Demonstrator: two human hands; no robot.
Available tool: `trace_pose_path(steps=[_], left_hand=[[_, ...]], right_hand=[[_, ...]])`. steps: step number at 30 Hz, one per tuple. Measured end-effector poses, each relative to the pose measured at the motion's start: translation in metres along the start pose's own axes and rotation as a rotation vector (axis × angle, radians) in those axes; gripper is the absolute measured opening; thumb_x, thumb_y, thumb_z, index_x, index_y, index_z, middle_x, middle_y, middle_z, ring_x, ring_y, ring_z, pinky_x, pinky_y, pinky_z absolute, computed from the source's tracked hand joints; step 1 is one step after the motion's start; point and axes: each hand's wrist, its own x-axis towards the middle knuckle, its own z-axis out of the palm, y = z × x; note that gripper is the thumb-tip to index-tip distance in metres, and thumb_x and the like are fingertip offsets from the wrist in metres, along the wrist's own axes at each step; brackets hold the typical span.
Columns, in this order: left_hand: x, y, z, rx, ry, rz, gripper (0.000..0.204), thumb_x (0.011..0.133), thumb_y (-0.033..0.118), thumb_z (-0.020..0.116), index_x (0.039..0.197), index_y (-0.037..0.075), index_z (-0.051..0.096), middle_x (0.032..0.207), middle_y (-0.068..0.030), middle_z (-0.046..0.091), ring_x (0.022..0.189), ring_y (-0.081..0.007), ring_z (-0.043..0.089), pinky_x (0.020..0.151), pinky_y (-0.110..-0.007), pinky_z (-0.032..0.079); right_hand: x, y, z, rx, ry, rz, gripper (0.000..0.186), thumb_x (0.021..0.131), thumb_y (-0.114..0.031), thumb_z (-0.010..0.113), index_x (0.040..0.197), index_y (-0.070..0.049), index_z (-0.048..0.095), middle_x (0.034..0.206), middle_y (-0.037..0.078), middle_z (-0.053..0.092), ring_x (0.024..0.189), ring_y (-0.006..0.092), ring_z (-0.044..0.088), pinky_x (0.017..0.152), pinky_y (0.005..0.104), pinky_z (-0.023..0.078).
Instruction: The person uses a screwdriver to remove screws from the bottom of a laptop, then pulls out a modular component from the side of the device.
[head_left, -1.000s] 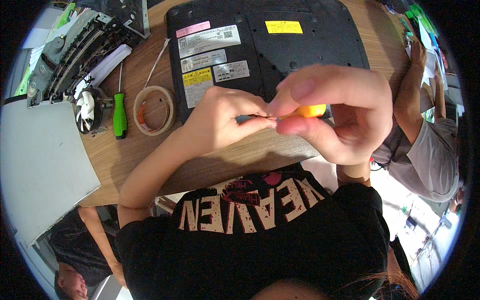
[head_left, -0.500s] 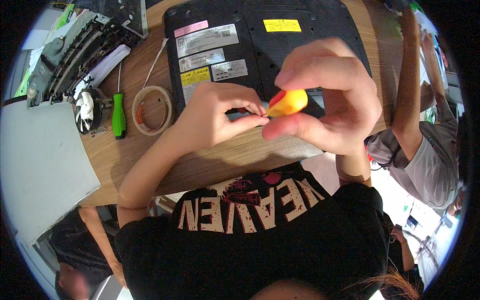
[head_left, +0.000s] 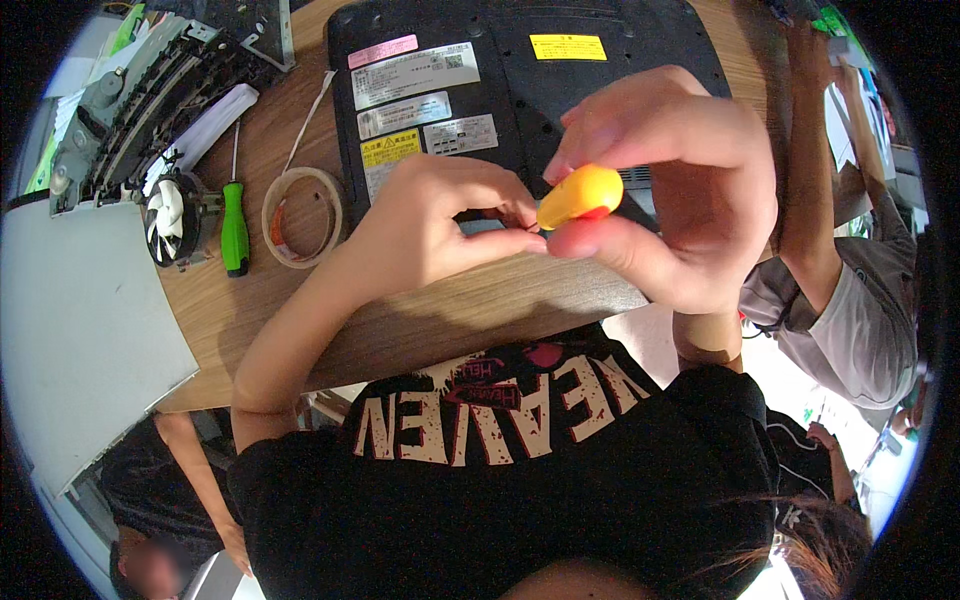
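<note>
Left hand [head_left: 430, 225]: grip pinched narrow, its content hidden, at the tip of the orange-handled tool [head_left: 580, 195]. Right hand [head_left: 670, 190] clamps that handle, above the black device [head_left: 520, 90] on the bench [head_left: 300, 130]. Keep both steady, tip aligned.

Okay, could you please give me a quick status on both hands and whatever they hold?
Right hand pinching small orange-yellow tool. Left hand fingertips closed at its tip; what they hold too small to tell. Black device lies beneath. Nothing between hands.

Orange handle [head_left: 580, 195]; green screwdriver [head_left: 235, 228]; black device [head_left: 520, 90].
</note>
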Motion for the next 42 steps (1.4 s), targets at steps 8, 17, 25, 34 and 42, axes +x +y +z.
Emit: trace_pose_path(steps=[8, 17, 25, 34, 42], left_hand=[[-0.003, -0.004, -0.002, -0.017, -0.043, 0.045, 0.014, 0.08, 0.014, 0.072, 0.089, 0.003, 0.07, 0.085, -0.0102, 0.07, 0.075, -0.0265, 0.068, 0.069, -0.034, 0.053], [-0.001, -0.005, -0.002, -0.022, 0.023, 0.094, 0.023, 0.075, 0.014, 0.077, 0.094, 0.004, 0.071, 0.088, -0.0123, 0.07, 0.077, -0.026, 0.069, 0.069, -0.031, 0.053], [-0.008, -0.002, -0.006, 0.009, -0.036, 0.011, 0.013, 0.079, 0.013, 0.073, 0.09, 0.005, 0.071, 0.085, -0.0093, 0.071, 0.076, -0.0203, 0.069, 0.066, -0.03, 0.052], [-0.074, 0.009, -0.061, 0.267, 0.35, -0.424, 0.012, 0.078, 0.008, 0.074, 0.089, 0.002, 0.071, 0.079, -0.0073, 0.069, 0.067, -0.0143, 0.065, 0.061, -0.024, 0.049], [-0.1, -0.025, -0.06, 0.658, 0.285, -0.362, 0.012, 0.078, 0.006, 0.072, 0.089, 0.001, 0.07, 0.083, -0.0121, 0.067, 0.071, -0.0256, 0.065, 0.063, -0.032, 0.05]], right_hand=[[-0.002, 0.002, -0.007, 0.048, -0.155, 0.009, 0.038, 0.078, -0.007, 0.074, 0.11, 0.007, 0.059, 0.107, 0.029, 0.063, 0.096, 0.0327, 0.066, 0.083, 0.0394, 0.053], [-0.01, 0.001, -0.001, 0.11, -0.027, 0.072, 0.04, 0.08, 0.008, 0.066, 0.116, 0.007, 0.051, 0.107, 0.031, 0.061, 0.088, 0.0338, 0.069, 0.074, 0.0388, 0.059], [-0.018, -0.002, -0.012, 0.029, 0.258, 0.071, 0.051, 0.085, -0.003, 0.066, 0.129, -0.006, 0.039, 0.106, 0.029, 0.061, 0.072, 0.0338, 0.067, 0.062, 0.0423, 0.06], [-0.03, 0.001, -0.051, 0.182, 0.317, 0.083, 0.04, 0.095, -0.009, 0.053, 0.133, -0.012, 0.042, 0.124, 0.022, 0.056, 0.089, 0.0392, 0.064, 0.078, 0.0521, 0.051], [-0.049, -0.01, -0.085, -0.087, 0.634, 0.106, 0.037, 0.09, -0.001, 0.058, 0.124, 0.0, 0.044, 0.111, 0.025, 0.059, 0.09, 0.0387, 0.063, 0.079, 0.0482, 0.053]])
